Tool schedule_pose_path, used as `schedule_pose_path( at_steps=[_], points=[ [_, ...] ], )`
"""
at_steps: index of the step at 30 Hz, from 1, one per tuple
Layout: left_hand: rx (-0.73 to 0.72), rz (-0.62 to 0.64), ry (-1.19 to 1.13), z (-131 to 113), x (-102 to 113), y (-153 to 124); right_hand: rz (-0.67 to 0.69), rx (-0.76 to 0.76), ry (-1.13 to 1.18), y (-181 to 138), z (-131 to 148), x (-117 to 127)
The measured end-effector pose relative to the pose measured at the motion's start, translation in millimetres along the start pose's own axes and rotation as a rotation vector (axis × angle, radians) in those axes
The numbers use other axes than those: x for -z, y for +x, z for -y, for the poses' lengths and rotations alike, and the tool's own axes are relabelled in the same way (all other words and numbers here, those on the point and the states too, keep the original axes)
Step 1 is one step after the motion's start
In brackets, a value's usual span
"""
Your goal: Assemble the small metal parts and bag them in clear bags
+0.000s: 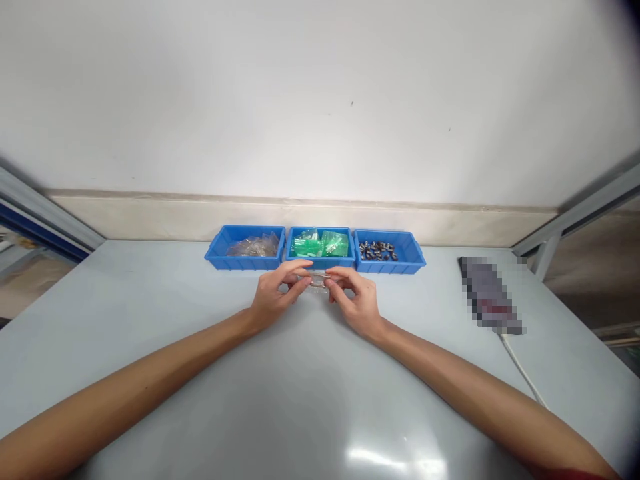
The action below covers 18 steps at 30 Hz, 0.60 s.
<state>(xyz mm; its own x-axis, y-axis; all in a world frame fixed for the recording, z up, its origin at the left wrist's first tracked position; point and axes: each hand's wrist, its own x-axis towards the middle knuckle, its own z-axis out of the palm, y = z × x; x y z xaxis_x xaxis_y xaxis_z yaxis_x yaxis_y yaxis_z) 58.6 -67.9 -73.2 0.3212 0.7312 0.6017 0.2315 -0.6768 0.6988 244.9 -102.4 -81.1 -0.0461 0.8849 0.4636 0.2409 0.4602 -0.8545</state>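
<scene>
My left hand (276, 293) and my right hand (356, 300) meet at the far middle of the pale table (310, 400). Both pinch a small clear plastic bag (315, 281) between fingertips, each at one end. The bag hangs just above the table, right in front of the middle blue bin (320, 261), which holds green packets (320, 244). What the clear bag contains is too small to make out.
Three blue bins stand in a row by the wall: the left bin (244, 259) holds clear bags, the right bin (390, 264) holds small dark parts. A blurred flat device (490, 297) with a white cable (523, 373) lies at the right. Metal frame posts flank the table.
</scene>
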Motion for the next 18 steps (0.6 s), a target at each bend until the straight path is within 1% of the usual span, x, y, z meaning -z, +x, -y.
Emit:
schedule_pose_path(
  at_steps=[3,5,7,10,13,15,18],
  points=[
    [0.046,-0.007,-0.075,1.7,-1.4,-1.7,-0.028,0.0,0.085,-1.0,-0.4,-0.8],
    [0.057,-0.007,-0.132,2.7,-1.5,-2.4,-0.026,0.019,0.066,-0.8,0.0,-0.4],
    [0.046,0.018,-0.155,3.3,-0.3,-2.7,-0.002,0.063,0.001,0.1,1.1,0.8],
    [0.01,0.076,-0.113,3.6,3.6,-2.4,0.015,0.128,-0.057,1.9,2.6,2.3],
    [-0.05,0.107,-0.078,2.7,6.7,-1.0,0.005,0.145,-0.053,2.9,2.6,2.4],
    [-0.091,0.101,-0.041,0.8,7.1,0.7,0.005,0.141,-0.06,3.3,2.2,2.1],
    [-0.119,0.058,0.054,-2.5,5.6,4.0,-0.012,0.148,-0.087,3.8,2.2,2.0]
  ],
)
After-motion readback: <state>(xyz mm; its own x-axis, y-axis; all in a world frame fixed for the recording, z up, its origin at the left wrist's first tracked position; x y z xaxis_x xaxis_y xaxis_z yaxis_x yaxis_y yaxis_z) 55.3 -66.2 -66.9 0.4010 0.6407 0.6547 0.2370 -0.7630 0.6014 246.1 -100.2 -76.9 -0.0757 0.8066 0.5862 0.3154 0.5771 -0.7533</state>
